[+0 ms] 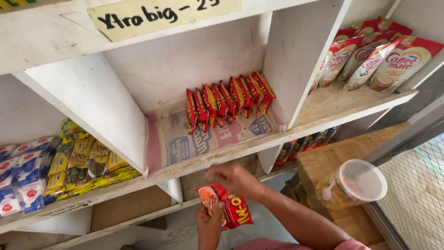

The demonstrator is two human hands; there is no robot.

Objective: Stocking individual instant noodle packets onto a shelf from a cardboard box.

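Note:
My left hand point(209, 227) holds a small stack of red snack packets point(233, 210) upright, below the shelf's front edge. My right hand point(235, 178) hovers just over the top of that stack with its fingers curled and blurred; whether it grips a packet is unclear. A row of several matching red packets point(226, 99) stands on edge at the back of the middle shelf compartment point(217, 153), which is lined with newspaper point(203, 139).
White wooden dividers point(92, 102) wall the compartment on both sides. Yellow, blue and white sachets point(55, 162) fill the left compartment. Red-and-cream pouches point(370, 55) lie on the right shelf. A clear plastic jar point(356, 183) sits on a wooden box at lower right.

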